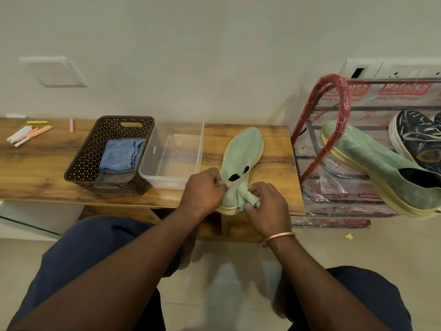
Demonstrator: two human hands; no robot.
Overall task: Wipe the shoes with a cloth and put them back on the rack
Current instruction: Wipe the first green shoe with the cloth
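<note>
A pale green slip-on shoe with a yellow sole lies on the wooden table, toe pointing away from me. My left hand pinches the shoe's collar at the heel. My right hand grips a bunched green cloth pressed against the heel. The matching green shoe rests on the rack at the right, beside a dark patterned shoe.
A brown perforated basket holding a blue cloth stands left of a clear plastic tub. Chalk sticks lie at the far left. The rack is wrapped in printed plastic with a red frame. My knees are below the table edge.
</note>
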